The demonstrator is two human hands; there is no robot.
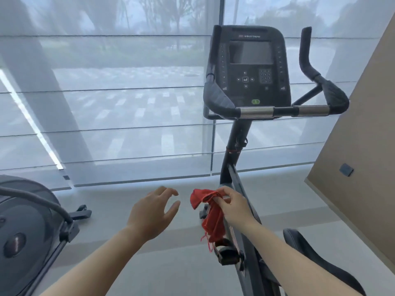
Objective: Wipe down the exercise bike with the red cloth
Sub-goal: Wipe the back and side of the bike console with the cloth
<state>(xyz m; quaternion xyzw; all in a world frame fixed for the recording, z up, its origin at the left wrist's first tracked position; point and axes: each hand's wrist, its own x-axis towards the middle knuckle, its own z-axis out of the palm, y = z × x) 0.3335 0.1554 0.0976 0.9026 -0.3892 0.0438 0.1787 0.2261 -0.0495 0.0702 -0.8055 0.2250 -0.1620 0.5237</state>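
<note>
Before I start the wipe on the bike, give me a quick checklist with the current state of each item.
1. Cloth in hand: ok. The right hand pinches the cloth.
2. Other hand free: ok. The left hand is open and holds nothing.
3. Cloth spread flat for wiping: not ok. It hangs bunched from the fingers.
4. Cloth touching the bike: cannot tell. It hangs in front of the frame.
5. Console and handlebar free of other items: ok. Nothing lies on them.
</note>
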